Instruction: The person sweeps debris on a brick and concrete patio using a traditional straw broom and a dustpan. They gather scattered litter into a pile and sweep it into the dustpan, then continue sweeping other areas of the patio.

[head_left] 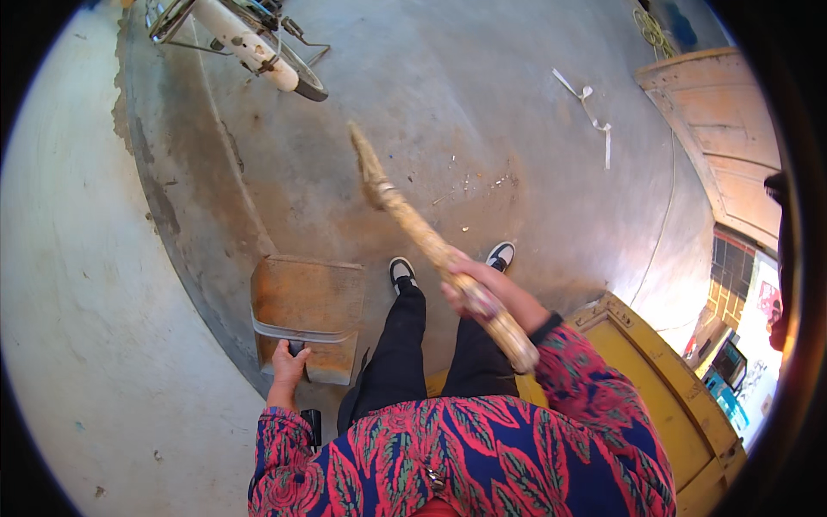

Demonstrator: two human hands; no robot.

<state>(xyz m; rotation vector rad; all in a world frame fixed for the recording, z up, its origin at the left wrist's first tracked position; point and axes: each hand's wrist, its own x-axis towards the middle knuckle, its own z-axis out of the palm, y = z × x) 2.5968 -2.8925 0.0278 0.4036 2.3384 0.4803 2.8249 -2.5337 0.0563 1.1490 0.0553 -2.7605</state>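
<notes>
1. Dustpan (308,317): a rusty, flat metal tray with a grey raised lip, hanging just ahead of the left hand (287,364), which is clenched round its dark handle.
2. Broom (431,246): a bundle of dry, straw-coloured fibres bound into a rough stick. The right hand (468,289) is clasped round its shaft, with the brush end reaching well forward and the butt just behind the grip.
3. Scattered crumbs (482,183) lie on the smooth grey concrete floor (482,77) beside the brush tip.
4. A yellow box (668,388) stands right of the grip.

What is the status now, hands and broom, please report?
Left hand grips the rusty dustpan handle, pan low by the wall. Right hand closed on the straw broom, bristles toward floor debris. Bicycle stands ahead, apart.
</notes>
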